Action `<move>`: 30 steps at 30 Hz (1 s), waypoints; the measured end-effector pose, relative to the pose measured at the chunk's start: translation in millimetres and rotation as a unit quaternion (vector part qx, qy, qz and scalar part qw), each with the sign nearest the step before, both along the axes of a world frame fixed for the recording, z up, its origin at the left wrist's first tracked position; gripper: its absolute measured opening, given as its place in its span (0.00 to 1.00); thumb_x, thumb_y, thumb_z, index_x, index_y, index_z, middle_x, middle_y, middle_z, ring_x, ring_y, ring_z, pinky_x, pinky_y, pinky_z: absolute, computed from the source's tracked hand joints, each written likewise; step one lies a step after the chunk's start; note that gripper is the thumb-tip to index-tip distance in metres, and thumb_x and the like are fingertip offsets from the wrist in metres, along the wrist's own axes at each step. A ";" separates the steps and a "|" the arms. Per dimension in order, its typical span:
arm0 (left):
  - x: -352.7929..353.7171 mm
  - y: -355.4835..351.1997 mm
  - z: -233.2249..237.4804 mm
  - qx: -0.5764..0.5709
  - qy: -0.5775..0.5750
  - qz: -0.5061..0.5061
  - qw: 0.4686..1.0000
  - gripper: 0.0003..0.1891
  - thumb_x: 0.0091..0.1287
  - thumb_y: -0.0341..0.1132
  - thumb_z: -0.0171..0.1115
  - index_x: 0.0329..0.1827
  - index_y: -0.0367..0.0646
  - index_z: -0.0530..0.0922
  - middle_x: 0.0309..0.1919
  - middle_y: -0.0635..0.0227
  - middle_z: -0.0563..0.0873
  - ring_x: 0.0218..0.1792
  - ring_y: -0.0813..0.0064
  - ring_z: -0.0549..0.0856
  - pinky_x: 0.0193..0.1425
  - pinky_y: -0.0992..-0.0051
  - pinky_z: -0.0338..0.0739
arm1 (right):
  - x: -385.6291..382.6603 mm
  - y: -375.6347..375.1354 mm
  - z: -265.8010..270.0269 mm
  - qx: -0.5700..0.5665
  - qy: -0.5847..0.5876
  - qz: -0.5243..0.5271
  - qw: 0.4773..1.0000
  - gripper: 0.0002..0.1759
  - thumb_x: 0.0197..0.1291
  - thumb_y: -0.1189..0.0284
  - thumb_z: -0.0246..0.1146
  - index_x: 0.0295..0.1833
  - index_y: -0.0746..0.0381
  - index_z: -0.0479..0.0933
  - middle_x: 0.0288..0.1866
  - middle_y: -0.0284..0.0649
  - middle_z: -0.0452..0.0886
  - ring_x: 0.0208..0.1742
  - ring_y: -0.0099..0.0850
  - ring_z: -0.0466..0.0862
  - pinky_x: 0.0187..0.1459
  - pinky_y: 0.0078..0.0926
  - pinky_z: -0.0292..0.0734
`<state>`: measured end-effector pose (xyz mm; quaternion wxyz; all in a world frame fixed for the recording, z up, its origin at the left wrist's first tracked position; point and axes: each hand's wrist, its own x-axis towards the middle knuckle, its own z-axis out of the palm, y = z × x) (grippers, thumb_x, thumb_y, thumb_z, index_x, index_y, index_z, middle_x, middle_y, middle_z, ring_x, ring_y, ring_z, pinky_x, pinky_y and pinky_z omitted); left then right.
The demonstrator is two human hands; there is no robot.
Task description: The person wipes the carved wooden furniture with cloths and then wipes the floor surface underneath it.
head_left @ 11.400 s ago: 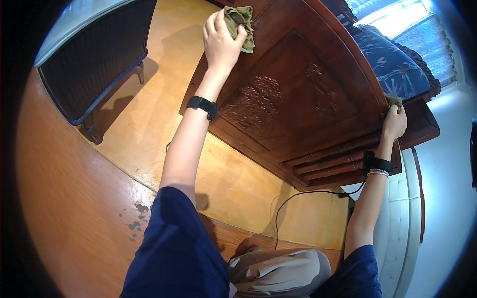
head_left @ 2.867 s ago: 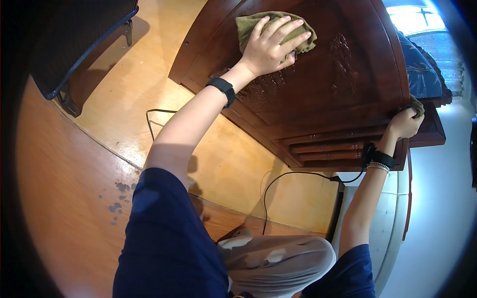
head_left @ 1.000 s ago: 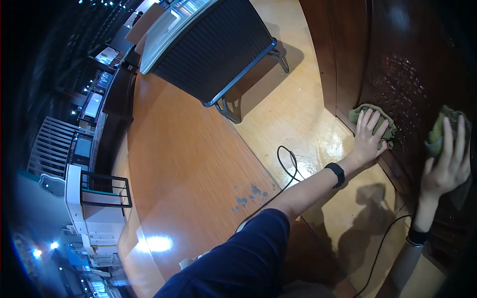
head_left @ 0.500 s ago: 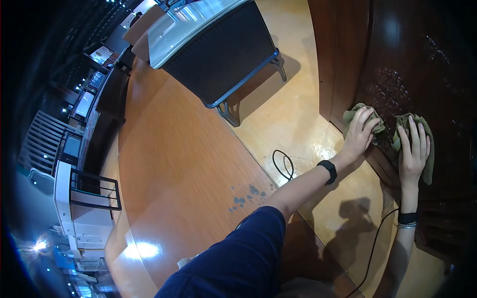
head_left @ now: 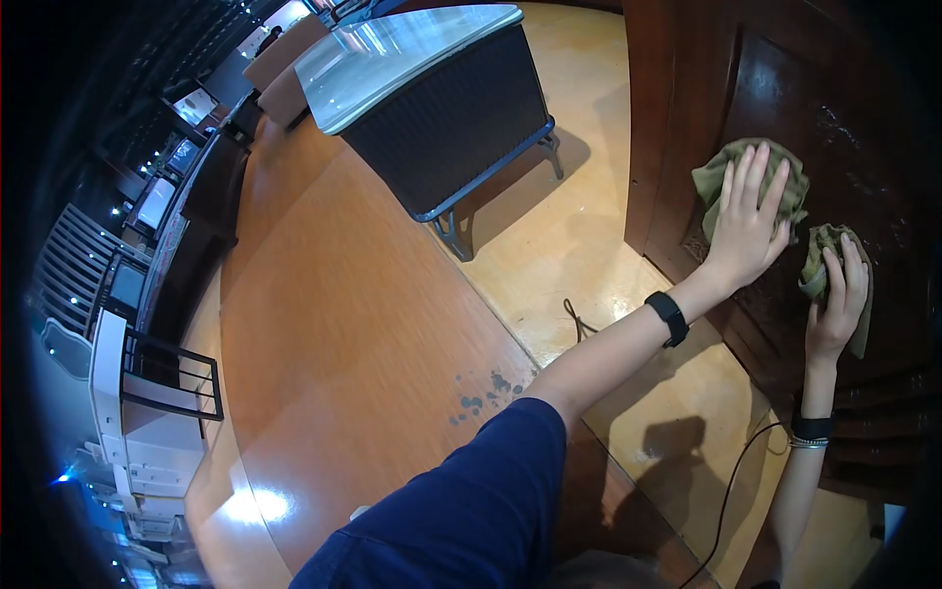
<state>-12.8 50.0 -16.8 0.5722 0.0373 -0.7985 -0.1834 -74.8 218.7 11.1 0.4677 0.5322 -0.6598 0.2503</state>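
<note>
A dark brown wooden panel [head_left: 770, 88] with a raised frame fills the right side, with wet, shiny droplets [head_left: 839, 128] on it. My left hand [head_left: 751, 231] presses an olive-green cloth [head_left: 711, 187] flat to this panel, fingers spread over the fabric. Lower and to the right, my right hand [head_left: 839, 304] has its fingers bent over another olive-green cloth [head_left: 816, 270], also against the panel. Part of each cloth is hidden beneath the hand. A black band [head_left: 667, 319] circles my left wrist.
A dark cabinet with a pale glossy top [head_left: 422, 59] stands on short legs ahead. A thin black cable [head_left: 731, 491] runs along the floor beneath my arms. Dark spots [head_left: 481, 393] mark the wood-look floor. White furniture [head_left: 147, 422] and dark counters line the left.
My left hand and its cloth have moved up and a little right across the panel, covering the area where droplets showed. The right hand has shifted slightly right. The camera view has shifted slightly.
</note>
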 end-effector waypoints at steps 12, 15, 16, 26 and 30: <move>8.2 -2.3 -74.3 -0.087 -0.116 0.028 0.989 0.43 0.52 0.40 0.67 0.73 0.44 0.58 0.72 0.48 0.52 0.74 0.46 0.50 0.75 0.44 0.48 | -4.0 -12.8 -59.4 0.081 0.048 -0.023 0.995 0.18 0.59 0.80 0.53 0.55 0.62 0.78 0.63 0.41 0.76 0.65 0.38 0.74 0.66 0.39 0.66; 2.4 -2.9 -80.5 -0.088 -0.095 0.034 0.991 0.44 0.50 0.39 0.68 0.72 0.45 0.59 0.72 0.48 0.53 0.74 0.44 0.51 0.75 0.42 0.48 | -1.8 -16.7 -82.3 0.091 0.026 -0.024 0.995 0.19 0.60 0.79 0.52 0.56 0.62 0.77 0.64 0.41 0.74 0.67 0.38 0.72 0.67 0.40 0.64; 0.7 -4.2 -84.3 -0.093 -0.091 0.038 0.991 0.44 0.49 0.39 0.68 0.72 0.45 0.60 0.72 0.48 0.53 0.74 0.44 0.51 0.75 0.42 0.48 | -0.8 -18.0 -87.9 0.086 0.023 -0.025 0.996 0.20 0.60 0.79 0.51 0.57 0.61 0.77 0.64 0.41 0.74 0.66 0.38 0.73 0.67 0.39 0.64; 2.7 -26.7 -148.6 -0.084 -0.085 0.031 0.992 0.44 0.45 0.38 0.71 0.70 0.46 0.62 0.71 0.47 0.55 0.73 0.42 0.52 0.75 0.42 0.49 | 3.9 -18.8 -153.6 0.143 -0.001 -0.014 0.990 0.20 0.62 0.75 0.53 0.61 0.62 0.74 0.67 0.36 0.71 0.67 0.32 0.70 0.66 0.31 0.65; 13.0 -29.0 -173.2 -0.046 -0.151 0.069 0.985 0.44 0.47 0.36 0.73 0.69 0.41 0.60 0.71 0.45 0.52 0.73 0.42 0.52 0.75 0.47 0.53 | 6.0 -2.0 -180.2 0.224 -0.076 0.027 0.971 0.20 0.59 0.76 0.53 0.58 0.65 0.74 0.68 0.38 0.70 0.68 0.34 0.69 0.66 0.33 0.66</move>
